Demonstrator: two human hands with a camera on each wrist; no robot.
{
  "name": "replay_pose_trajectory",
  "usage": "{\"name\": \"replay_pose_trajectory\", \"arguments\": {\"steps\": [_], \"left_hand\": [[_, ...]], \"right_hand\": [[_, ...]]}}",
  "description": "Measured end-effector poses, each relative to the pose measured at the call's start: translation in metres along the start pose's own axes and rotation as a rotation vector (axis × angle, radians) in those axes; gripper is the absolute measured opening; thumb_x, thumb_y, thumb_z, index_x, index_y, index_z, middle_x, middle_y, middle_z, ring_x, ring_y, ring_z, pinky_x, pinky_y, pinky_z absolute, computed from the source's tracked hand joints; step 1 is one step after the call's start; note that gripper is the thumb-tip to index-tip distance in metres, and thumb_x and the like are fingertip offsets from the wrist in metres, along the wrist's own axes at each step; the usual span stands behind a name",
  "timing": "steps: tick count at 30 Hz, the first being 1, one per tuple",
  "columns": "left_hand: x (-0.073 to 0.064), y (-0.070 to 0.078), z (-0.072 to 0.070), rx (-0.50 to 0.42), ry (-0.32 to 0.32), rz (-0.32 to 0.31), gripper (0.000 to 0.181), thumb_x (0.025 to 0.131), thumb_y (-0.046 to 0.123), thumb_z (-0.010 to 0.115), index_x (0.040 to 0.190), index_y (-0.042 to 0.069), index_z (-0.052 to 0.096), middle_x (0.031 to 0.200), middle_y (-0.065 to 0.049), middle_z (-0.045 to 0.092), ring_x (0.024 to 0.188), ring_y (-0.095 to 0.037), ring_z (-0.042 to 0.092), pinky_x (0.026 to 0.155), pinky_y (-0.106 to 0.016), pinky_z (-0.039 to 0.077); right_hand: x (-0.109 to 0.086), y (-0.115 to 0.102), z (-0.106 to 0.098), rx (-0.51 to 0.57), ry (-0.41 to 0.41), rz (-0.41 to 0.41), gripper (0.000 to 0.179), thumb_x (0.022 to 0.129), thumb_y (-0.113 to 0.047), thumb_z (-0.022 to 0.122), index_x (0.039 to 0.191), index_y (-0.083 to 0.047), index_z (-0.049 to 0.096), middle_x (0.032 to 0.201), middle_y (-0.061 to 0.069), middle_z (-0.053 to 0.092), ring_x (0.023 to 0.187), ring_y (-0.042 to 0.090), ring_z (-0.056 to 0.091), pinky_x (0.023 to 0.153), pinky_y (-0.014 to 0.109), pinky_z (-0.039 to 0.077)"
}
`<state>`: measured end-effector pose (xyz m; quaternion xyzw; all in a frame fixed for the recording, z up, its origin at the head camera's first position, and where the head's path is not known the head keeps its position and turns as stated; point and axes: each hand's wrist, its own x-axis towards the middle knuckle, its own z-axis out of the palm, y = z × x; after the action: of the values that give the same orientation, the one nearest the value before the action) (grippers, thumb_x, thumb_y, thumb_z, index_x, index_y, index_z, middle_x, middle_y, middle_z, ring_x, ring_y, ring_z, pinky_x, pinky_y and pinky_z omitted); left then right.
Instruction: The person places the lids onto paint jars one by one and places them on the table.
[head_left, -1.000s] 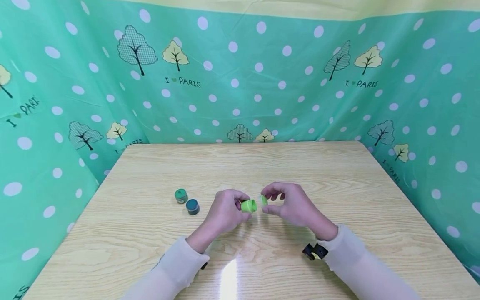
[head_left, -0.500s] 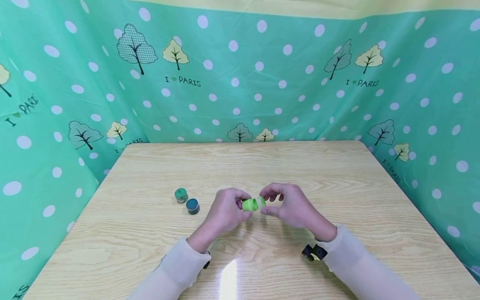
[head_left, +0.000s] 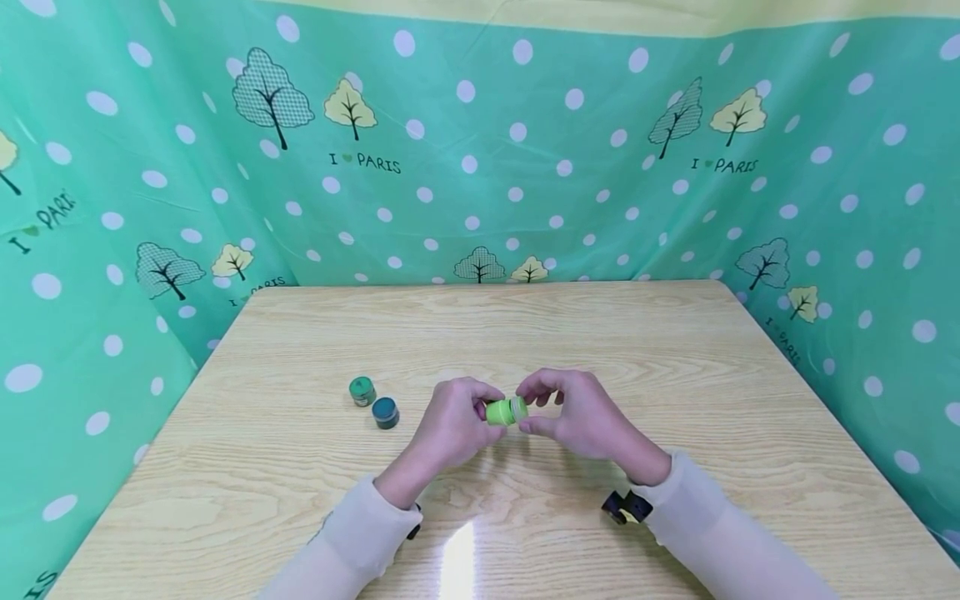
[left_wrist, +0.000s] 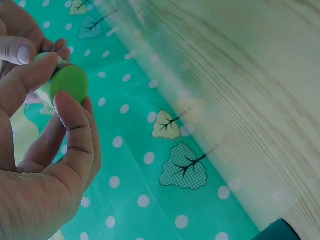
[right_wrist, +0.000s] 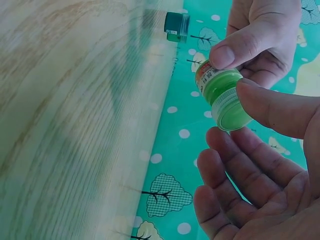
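Above the middle of the table, my left hand (head_left: 456, 419) grips a small light-green paint jar (head_left: 498, 412) that lies tilted on its side, its mouth to the right. The jar's round green base (left_wrist: 71, 84) faces the left wrist view. My right hand (head_left: 573, 412) pinches the pale green lid (right_wrist: 232, 111) between thumb and fingers. In the right wrist view the lid sits at the jar's mouth, slightly askew; whether its thread has caught, I cannot tell. The left thumb (right_wrist: 225, 56) presses on the jar's printed label.
Two more paint jars stand left of my left hand: a green-lidded jar (head_left: 362, 392) and a dark blue-lidded jar (head_left: 386, 413). They stand close together on the light wooden table (head_left: 480, 333). A green dotted curtain (head_left: 480, 150) hangs behind and along both sides.
The lid in my right hand has moved left, from a gap beside the jar to its mouth. My left hand has stayed nearly still with the jar.
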<state>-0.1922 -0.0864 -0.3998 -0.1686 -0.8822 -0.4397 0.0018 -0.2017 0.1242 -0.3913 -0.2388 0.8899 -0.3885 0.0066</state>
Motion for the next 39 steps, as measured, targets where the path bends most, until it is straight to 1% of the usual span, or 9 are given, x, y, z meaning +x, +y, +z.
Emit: {"name": "replay_pose_trajectory", "arguments": {"steps": [5,8,12,15,20,25,29,33,39], "left_hand": [[0.0001,0.0003,0.0002,-0.004,-0.002,-0.005,0.032,0.072,-0.004,0.088,0.102,0.003,0.078,0.084,-0.001,0.067,0.073,-0.012,0.059,0.062,-0.023,0.053],[-0.0002,0.0005,0.0007,0.002,-0.006,0.003,0.032,0.072,-0.003,0.089,0.102,0.002,0.079,0.085,-0.001,0.067,0.073,-0.011,0.059,0.062,-0.022,0.054],[-0.0005,0.0005,0.0015,0.008,-0.007,0.017,0.031,0.072,-0.004,0.088,0.102,0.001,0.079,0.087,-0.003,0.069,0.073,-0.011,0.059,0.062,-0.021,0.054],[-0.0002,0.0003,0.002,0.007,-0.006,0.019,0.031,0.073,-0.004,0.088,0.101,0.001,0.079,0.087,-0.004,0.069,0.073,-0.011,0.059,0.062,-0.021,0.054],[0.0,0.0001,0.0026,0.006,-0.006,0.023,0.03,0.073,-0.005,0.088,0.101,0.002,0.079,0.087,-0.004,0.069,0.073,-0.011,0.059,0.062,-0.021,0.054],[0.0002,-0.0003,0.0031,0.002,-0.005,0.034,0.03,0.072,-0.005,0.088,0.1,0.001,0.079,0.086,-0.004,0.069,0.072,-0.011,0.059,0.062,-0.021,0.053],[0.0002,0.0001,0.0029,0.0,-0.007,0.03,0.03,0.072,-0.005,0.088,0.101,0.001,0.079,0.086,-0.004,0.069,0.073,-0.011,0.059,0.062,-0.022,0.053],[-0.0002,0.0016,0.0024,0.002,-0.008,0.028,0.029,0.073,-0.003,0.088,0.101,0.002,0.079,0.087,-0.003,0.07,0.073,-0.01,0.06,0.062,-0.021,0.054],[-0.0004,0.0032,0.0013,-0.006,-0.008,0.032,0.026,0.074,-0.002,0.087,0.099,0.004,0.08,0.085,-0.001,0.069,0.072,-0.01,0.059,0.061,-0.022,0.054]], "right_hand": [[-0.0002,-0.0002,0.0005,-0.001,-0.005,-0.004,0.032,0.079,-0.015,0.09,0.106,-0.018,0.074,0.097,-0.013,0.07,0.091,0.019,0.064,0.08,0.035,0.048],[0.0001,-0.0001,0.0012,-0.002,-0.009,-0.008,0.032,0.079,-0.015,0.09,0.106,-0.018,0.074,0.097,-0.013,0.07,0.09,0.016,0.063,0.08,0.036,0.048],[0.0003,-0.0006,0.0019,0.002,-0.014,-0.011,0.032,0.079,-0.015,0.09,0.107,-0.018,0.074,0.098,-0.013,0.07,0.089,0.011,0.061,0.081,0.043,0.051],[0.0002,-0.0009,0.0021,0.01,-0.02,-0.016,0.032,0.079,-0.014,0.09,0.107,-0.017,0.074,0.098,-0.012,0.071,0.09,0.015,0.062,0.082,0.048,0.051],[0.0001,-0.0009,0.0024,0.019,-0.028,-0.021,0.032,0.08,-0.014,0.089,0.107,-0.017,0.074,0.099,-0.012,0.071,0.093,0.025,0.065,0.082,0.05,0.051],[-0.0001,-0.0005,0.0027,0.02,-0.028,-0.023,0.031,0.08,-0.014,0.089,0.106,-0.018,0.074,0.098,-0.012,0.071,0.093,0.027,0.065,0.082,0.051,0.051],[-0.0001,0.0003,0.003,0.016,-0.029,-0.027,0.03,0.08,-0.016,0.089,0.106,-0.018,0.074,0.097,-0.013,0.071,0.092,0.026,0.065,0.081,0.05,0.051],[0.0002,0.0004,0.0029,0.01,-0.03,-0.029,0.028,0.081,-0.019,0.089,0.105,-0.018,0.074,0.094,-0.013,0.07,0.088,0.02,0.065,0.079,0.048,0.051],[0.0008,0.0008,0.0026,0.0,-0.04,-0.012,0.022,0.084,-0.025,0.087,0.101,-0.018,0.075,0.085,-0.014,0.068,0.08,0.008,0.062,0.075,0.036,0.048]]}}
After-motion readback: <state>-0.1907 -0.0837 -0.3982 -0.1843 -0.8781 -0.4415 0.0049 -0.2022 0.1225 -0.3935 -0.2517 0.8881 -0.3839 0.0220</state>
